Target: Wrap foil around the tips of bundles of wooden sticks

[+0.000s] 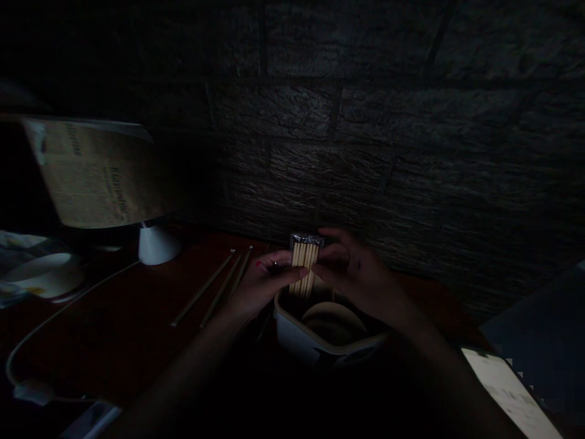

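Observation:
A clear plastic packet of pale wooden chopsticks (304, 259) stands upright between my two hands, over the far left part of a light-coloured tub (299, 335). My left hand (269, 277) grips the packet from the left, its thumb pressed across the front. From the right side, my right hand (354, 271) holds it too, the thumb meeting the sticks near the middle. Inside the tub sits a round bowl-like thing (336, 320), dim in the shadow. Several thin sticks (203, 289) lie on the dark reddish table to the left of my left hand.
A lamp with a newsprint shade (100, 174) and white base (156, 245) stands at left, its cord (73, 299) crossing the table (123, 323). A white bowl (46, 274) is farther left. A lit phone (507, 390) is at lower right. A stone-textured wall (297, 152) rises behind.

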The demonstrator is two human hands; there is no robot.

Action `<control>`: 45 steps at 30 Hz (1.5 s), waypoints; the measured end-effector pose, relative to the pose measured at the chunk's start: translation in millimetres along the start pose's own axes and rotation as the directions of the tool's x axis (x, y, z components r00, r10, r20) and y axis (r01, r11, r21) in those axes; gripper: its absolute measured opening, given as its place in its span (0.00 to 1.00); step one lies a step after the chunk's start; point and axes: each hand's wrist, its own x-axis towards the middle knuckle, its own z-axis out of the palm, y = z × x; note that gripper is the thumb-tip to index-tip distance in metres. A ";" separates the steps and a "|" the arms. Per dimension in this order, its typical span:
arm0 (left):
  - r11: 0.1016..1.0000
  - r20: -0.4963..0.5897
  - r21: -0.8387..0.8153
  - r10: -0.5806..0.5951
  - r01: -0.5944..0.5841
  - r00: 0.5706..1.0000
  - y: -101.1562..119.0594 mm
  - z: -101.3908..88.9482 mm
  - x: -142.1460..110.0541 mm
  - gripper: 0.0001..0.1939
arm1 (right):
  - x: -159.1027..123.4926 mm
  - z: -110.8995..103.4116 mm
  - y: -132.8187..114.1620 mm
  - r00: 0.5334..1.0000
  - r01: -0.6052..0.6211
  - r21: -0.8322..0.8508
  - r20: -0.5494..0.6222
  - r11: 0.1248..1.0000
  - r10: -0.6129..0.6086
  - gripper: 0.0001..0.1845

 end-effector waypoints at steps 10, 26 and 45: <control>0.999 0.001 0.032 -0.013 0.013 1.000 1.9 0.4 0.3 0.14 | 1.5 1.3 3.4 1.000 -0.018 -0.011 -0.005 1.000 0.018 0.26; 0.999 0.019 0.042 0.000 0.000 1.000 0.0 -1.6 1.4 0.14 | 2.1 -2.4 -6.6 0.992 -0.009 -0.009 0.127 1.000 0.011 0.08; 0.999 0.000 0.033 -0.003 0.003 1.000 4.4 2.1 -0.6 0.14 | 1.1 -3.5 -8.6 0.993 -0.009 0.061 0.122 0.998 0.001 0.06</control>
